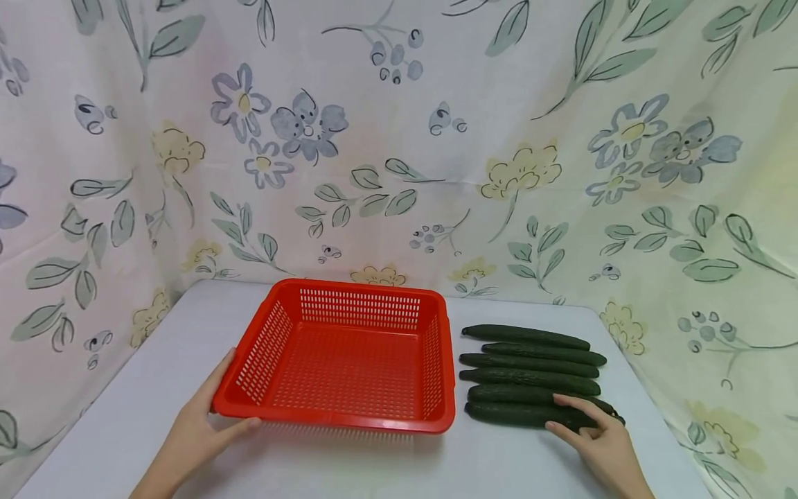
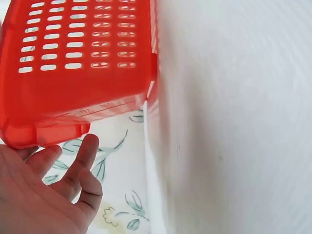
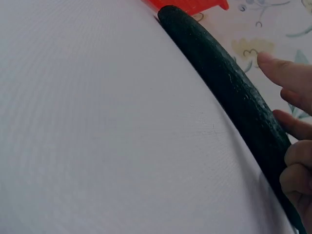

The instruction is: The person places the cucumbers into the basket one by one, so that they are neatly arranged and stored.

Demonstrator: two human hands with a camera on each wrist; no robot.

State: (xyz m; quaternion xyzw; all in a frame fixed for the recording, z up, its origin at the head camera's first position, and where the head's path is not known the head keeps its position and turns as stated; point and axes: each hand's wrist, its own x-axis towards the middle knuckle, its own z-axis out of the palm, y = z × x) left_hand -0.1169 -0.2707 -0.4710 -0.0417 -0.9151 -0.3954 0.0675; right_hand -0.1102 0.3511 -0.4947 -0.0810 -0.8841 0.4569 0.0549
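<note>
Here, from biggest to smallest:
Cloth: a flowery cloth [image 1: 399, 138] with blue and yellow flowers and green leaves hangs behind the desk and on both sides.
Desk: the white desk [image 1: 156, 388] holds the basket and the cucumbers.
Basket: a red plastic basket [image 1: 349, 419] with little holes sits on the left half of the desk. Nothing lies in it.
Cucumbers: six long dark green cucumbers [image 1: 530, 357] lie side by side in a row, just to the right of the basket, on the desk.
Front cucumber: the front cucumber [image 1: 524, 414] is the one nearest the person. One end lies close to the basket.
Left hand: the left hand [image 1: 202, 423] is at the near left corner of the basket. The thumb lies along the front rim and the fingers reach up the left side. In the left wrist view the fingers [image 2: 85, 153] are almost straight, just under the basket corner.
Right hand: the right hand [image 1: 595, 433] rests on the right end of the front cucumber. Its fingers [image 3: 287, 73] are bent loosely over it and touch it. They are not wrapped tight around it.
</note>
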